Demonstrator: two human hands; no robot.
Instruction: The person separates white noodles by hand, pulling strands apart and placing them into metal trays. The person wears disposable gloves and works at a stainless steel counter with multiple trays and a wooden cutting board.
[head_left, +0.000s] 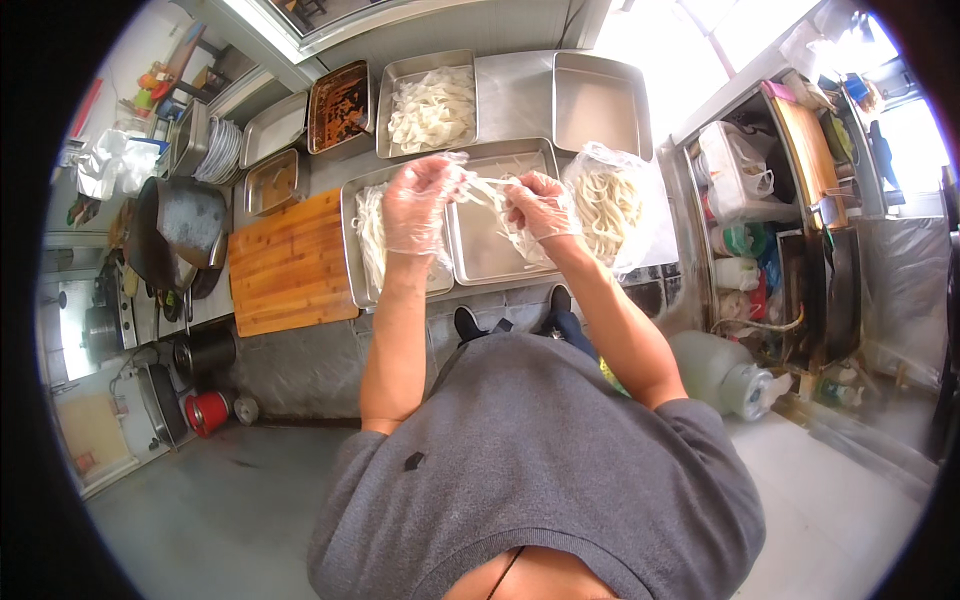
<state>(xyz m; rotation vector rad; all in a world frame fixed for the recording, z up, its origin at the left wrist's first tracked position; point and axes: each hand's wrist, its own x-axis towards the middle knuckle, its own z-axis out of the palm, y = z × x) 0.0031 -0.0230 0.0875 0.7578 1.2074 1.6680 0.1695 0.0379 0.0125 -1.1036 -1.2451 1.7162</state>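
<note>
My left hand and my right hand, both in clear plastic gloves, hold pale noodles stretched between them. Beneath the noodles lies a steel tray with a few strands in it. Under and beside my left hand, another steel tray holds white noodles. Just right of my right hand, thick noodles lie in an open clear plastic bag.
Behind stand a tray of wide flat noodles, a tray with reddish-brown residue and a plain steel tray. A wooden cutting board, a wok and stacked plates are at left. A gas cylinder stands right.
</note>
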